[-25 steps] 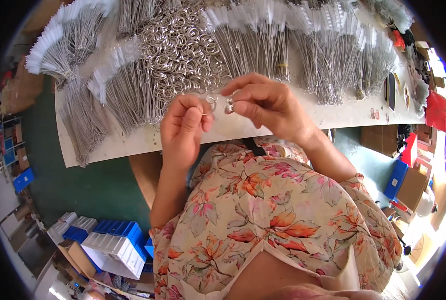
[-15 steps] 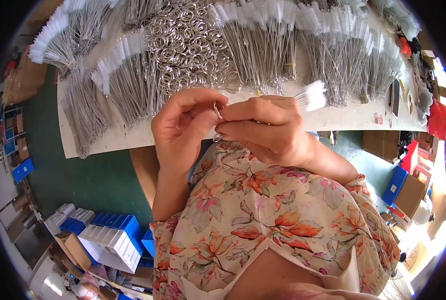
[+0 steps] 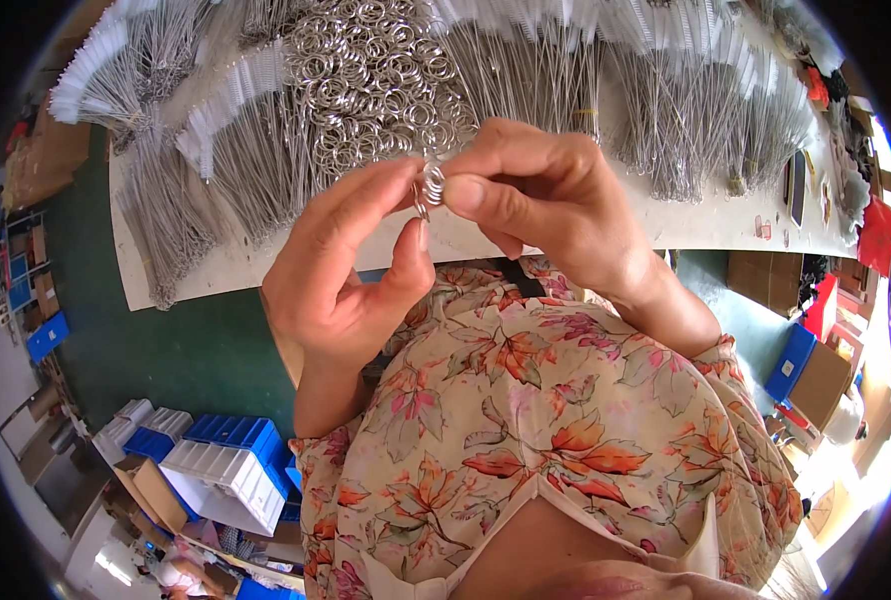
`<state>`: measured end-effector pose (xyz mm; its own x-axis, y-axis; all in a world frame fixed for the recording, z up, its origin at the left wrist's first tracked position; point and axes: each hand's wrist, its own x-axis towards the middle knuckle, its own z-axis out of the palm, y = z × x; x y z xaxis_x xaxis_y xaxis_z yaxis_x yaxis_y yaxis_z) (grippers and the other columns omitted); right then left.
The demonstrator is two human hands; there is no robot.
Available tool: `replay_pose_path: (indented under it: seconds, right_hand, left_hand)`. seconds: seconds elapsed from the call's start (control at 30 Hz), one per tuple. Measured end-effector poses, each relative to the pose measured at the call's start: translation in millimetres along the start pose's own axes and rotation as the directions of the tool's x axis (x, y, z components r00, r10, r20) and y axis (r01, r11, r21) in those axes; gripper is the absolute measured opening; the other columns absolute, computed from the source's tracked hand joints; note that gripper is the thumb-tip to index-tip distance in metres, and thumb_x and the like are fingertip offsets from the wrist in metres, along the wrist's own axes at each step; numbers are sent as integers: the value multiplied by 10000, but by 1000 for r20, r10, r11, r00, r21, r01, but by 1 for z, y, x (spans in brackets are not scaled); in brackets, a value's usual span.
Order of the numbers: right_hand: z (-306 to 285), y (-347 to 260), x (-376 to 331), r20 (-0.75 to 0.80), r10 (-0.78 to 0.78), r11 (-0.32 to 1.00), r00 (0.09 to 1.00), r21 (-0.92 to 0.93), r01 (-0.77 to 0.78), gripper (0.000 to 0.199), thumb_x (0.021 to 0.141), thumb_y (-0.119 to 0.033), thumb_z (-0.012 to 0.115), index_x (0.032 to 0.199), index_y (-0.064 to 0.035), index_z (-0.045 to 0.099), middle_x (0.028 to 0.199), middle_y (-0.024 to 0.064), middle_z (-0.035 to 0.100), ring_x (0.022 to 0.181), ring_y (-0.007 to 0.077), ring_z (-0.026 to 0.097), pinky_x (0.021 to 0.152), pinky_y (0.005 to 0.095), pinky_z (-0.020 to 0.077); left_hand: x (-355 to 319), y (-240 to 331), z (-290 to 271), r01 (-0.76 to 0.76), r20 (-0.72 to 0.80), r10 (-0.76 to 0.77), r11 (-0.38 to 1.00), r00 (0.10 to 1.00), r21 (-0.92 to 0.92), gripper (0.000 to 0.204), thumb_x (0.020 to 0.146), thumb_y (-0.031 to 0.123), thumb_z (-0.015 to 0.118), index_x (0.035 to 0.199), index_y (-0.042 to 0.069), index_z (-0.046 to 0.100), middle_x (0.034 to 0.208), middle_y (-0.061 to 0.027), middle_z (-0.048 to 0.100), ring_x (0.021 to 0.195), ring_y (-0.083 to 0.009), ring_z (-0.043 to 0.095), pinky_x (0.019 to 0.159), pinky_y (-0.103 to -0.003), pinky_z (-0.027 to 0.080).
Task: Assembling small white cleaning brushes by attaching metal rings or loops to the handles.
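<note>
**Small rings between two hands**

Left hand (image 3: 341,270): thumb and fingertips parted around the metal rings (image 3: 434,186); whether they grip, I cannot tell. Right hand (image 3: 556,205): thumb and forefinger pinching them. A light, steady pinch should keep them aligned. Table (image 3: 696,225): brushes (image 3: 251,150), piled rings (image 3: 376,90). Room: bins (image 3: 256,500) left, carton (image 3: 824,373) right.

- The head view, a wide fisheye, looked steeply down from head height.
- The shirt (image 3: 556,400) lay close below it, the hands (image 3: 566,215) near, just above mid-frame, the worktop (image 3: 686,230) beyond.
- Straight edges bent toward a dark round rim.
</note>
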<state>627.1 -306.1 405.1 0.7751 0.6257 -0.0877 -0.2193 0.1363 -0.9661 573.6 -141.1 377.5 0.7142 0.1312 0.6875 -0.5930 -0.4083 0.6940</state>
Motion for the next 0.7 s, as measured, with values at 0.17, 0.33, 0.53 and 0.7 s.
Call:
replay_pose_path:
  seconds: [0.17, 0.33, 0.53, 0.7]
  right_hand:
    - [1, -3, 10, 34, 112, 989, 993, 89, -115, 147, 844, -148, 636, 885, -9, 661, 702, 1, 583, 532, 40, 461, 471, 188, 368]
    - [-9, 0, 19, 122, 160, 983, 980, -106, -147, 140, 836, -142, 640, 854, -3, 653, 677, 7, 589, 513, 44, 482, 463, 186, 379]
    - [-11, 13, 14, 158, 103, 983, 982, -169, -76, 153, 845, -147, 628, 891, -1, 632, 700, 10, 588, 522, 45, 496, 441, 187, 373]
    - [-5, 13, 10, 174, 274, 951, 946, 94, -293, 176, 866, -154, 604, 901, 18, 611, 689, 4, 569, 536, 50, 503, 468, 179, 380]
  left_hand:
    - [3, -5, -2, 27, 31, -29, 999, 999, 38, 303, 699, -67, 652, 1000, -66, 615, 946, -171, 637, 763, -202, 647, 668, -271, 530]
    - [2, -7, -10, 252, 133, -230, 951, 964, -179, 285, 722, -101, 610, 1005, -74, 611, 987, -166, 630, 792, -165, 632, 685, -247, 521]
    - [3, -17, -17, 379, 260, -301, 859, 917, -344, 283, 766, -105, 565, 1048, -84, 583, 1004, -171, 619, 879, -180, 618, 721, -264, 530]
    - [7, -18, -27, 614, 395, -473, 661, 787, -431, 261, 796, -64, 564, 1053, -104, 567, 996, -167, 620, 892, -177, 610, 770, -279, 522]
